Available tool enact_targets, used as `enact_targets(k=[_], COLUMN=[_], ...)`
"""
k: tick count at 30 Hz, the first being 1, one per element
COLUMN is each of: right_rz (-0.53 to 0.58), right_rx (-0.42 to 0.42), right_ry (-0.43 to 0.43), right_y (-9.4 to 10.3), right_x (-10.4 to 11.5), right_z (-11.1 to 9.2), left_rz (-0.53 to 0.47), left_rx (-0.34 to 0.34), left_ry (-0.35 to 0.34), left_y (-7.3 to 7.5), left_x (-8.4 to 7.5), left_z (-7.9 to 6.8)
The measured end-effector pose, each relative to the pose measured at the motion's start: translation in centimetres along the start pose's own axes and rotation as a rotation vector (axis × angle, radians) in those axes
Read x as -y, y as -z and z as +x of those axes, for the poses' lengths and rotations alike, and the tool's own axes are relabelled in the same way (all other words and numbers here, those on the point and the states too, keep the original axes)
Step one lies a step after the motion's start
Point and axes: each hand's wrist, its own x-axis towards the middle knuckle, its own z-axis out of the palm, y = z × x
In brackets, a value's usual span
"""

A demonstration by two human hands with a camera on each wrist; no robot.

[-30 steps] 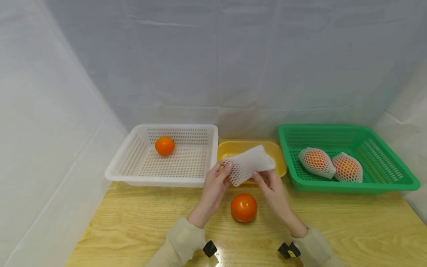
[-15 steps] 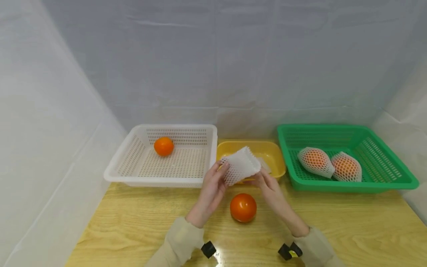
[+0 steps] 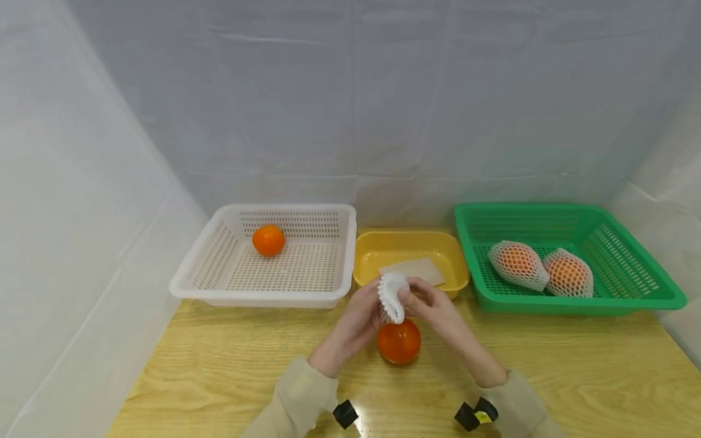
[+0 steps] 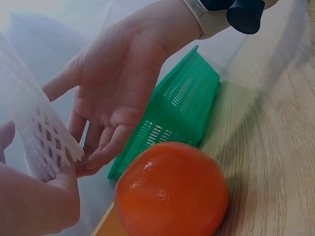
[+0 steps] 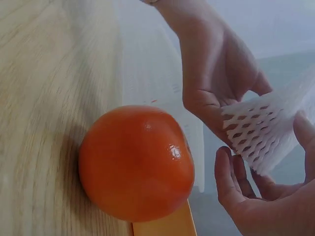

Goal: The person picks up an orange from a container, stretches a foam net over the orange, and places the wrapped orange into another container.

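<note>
A white foam net sleeve (image 3: 392, 297) is held up between both hands above the table. My left hand (image 3: 355, 320) grips it from the left side, and my right hand (image 3: 436, 310) has its thumb on it from the right. In the right wrist view the meshed end of the foam net sleeve (image 5: 256, 130) hangs near the fingers of both hands. Just below, a glossy orange-red persimmon (image 3: 399, 343) sits bare on the wooden table. The left wrist view shows the persimmon (image 4: 170, 191) close up, with neither hand touching it.
Behind the hands a yellow tray (image 3: 369, 258) contains a flat foam net (image 3: 424, 269). At left stands a white basket (image 3: 263, 298) with one orange fruit (image 3: 268, 240). The green basket (image 3: 575, 307) at right holds two net-wrapped fruits (image 3: 516, 260).
The foam net sleeve has come down and nearer, from over the yellow tray to just above the persimmon, and has turned end-on. Both hands have drawn closer together around it.
</note>
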Motion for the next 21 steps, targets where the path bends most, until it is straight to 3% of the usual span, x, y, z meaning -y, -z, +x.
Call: enact_targets(k=[5,11,17,21], right_rz=[0.177,0.437,0.531,0.533], right_rx=[-0.015,0.096,0.093,0.075], right_ry=[-0.067,-0.144,-0.163,-0.157], right_y=[0.06,0.4,0.53,0.54], right_x=[-0.12,-0.14,-0.38,-0.54], right_z=[0.0,-0.15,-0.31,-0.36], left_rz=[-0.009,-0.025,-0.108,-0.171], left_rx=[-0.035,-0.034,0.04,0.07], left_ry=[-0.009,0.008,0.063,0.101], left_y=[0.1,-0.03,-0.23,-0.17], left_x=[0.2,0.3,-0.13,-0.2], left_z=[-0.08,-0.09,-0.22,-0.27])
